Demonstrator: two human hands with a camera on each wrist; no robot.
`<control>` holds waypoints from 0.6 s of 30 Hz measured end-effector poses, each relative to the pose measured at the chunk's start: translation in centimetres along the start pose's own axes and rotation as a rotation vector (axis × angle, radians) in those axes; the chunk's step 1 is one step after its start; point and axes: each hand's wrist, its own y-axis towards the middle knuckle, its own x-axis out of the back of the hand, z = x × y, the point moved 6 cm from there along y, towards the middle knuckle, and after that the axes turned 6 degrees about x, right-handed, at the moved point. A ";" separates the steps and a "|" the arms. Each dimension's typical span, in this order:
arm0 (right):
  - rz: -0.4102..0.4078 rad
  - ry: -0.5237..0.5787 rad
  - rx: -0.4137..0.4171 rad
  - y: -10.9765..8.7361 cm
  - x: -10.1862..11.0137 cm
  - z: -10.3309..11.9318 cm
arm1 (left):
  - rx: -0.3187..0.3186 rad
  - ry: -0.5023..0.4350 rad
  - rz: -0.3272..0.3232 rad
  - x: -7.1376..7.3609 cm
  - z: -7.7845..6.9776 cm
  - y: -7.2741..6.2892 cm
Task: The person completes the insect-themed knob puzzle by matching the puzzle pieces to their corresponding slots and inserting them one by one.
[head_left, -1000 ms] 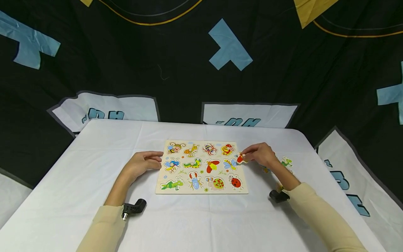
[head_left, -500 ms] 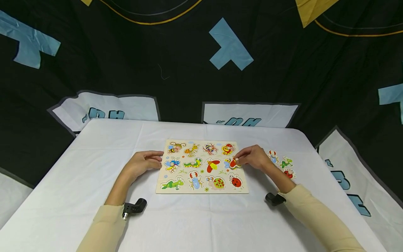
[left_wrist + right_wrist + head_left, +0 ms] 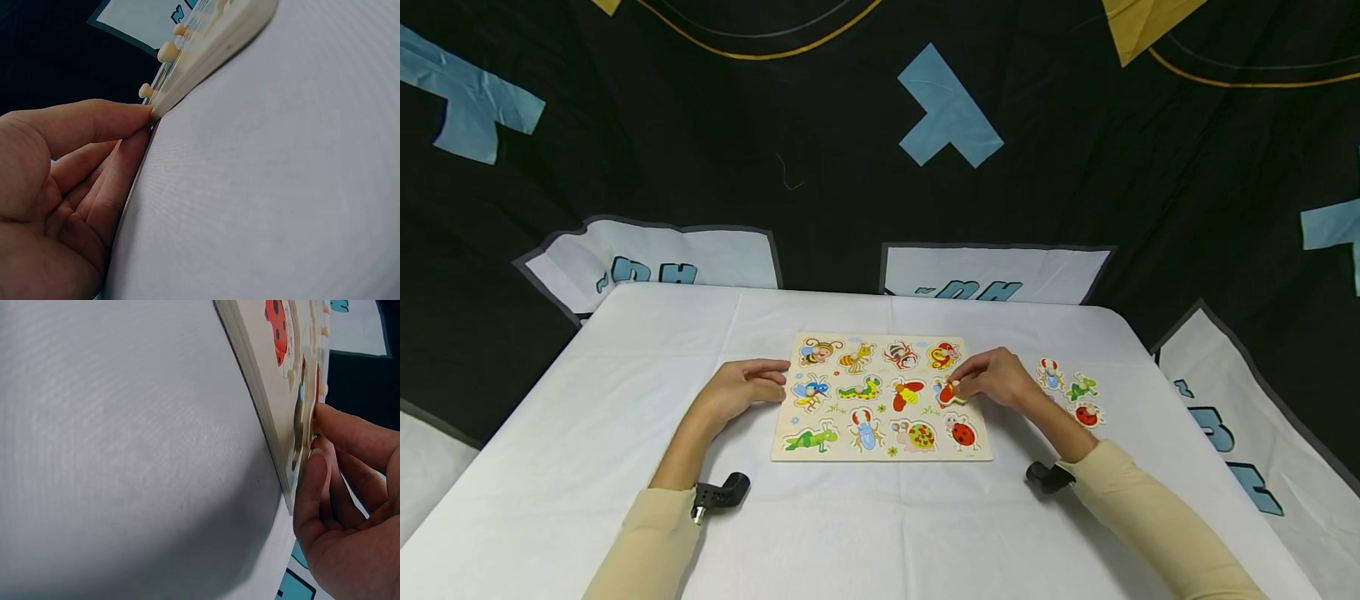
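Note:
A wooden insect puzzle board (image 3: 880, 454) lies on the white cloth. My left hand (image 3: 741, 392) rests its fingertips against the board's left edge; in the left wrist view the thumb and finger tips (image 3: 134, 115) meet that edge beside wooden knobs (image 3: 169, 52). My right hand (image 3: 996, 379) pinches a red-winged insect puzzle piece (image 3: 947, 394) over the blue-and-yellow insect picture in the middle row, at the board's right side. Seen from the right wrist, this piece (image 3: 317, 381) is close over the board, its knob hidden by the fingers.
Loose puzzle pieces lie right of the board: a blue beetle (image 3: 1051, 374), a green grasshopper (image 3: 1082, 387) and a red ladybird (image 3: 1087, 414). White cloth (image 3: 820, 533) covers the table. A dark curtain (image 3: 737, 167) hangs behind its far edge.
My right hand has moved left with the red-winged piece, from the board's right edge to over the blue-and-yellow picture. The loose pieces show more fully. My left hand has stayed put.

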 end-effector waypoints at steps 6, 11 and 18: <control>0.004 -0.003 0.022 0.1 -0.4 0.4 | 0.004 -0.007 0.000 0.0 0.0 -0.1; 0.012 -0.009 0.026 0.1 -0.7 0.7 | 0.004 -0.002 -0.003 0.0 0.0 -0.1; 0.032 0.031 0.049 0.3 -1.4 1.3 | 0.009 -0.001 -0.001 0.0 -0.1 0.0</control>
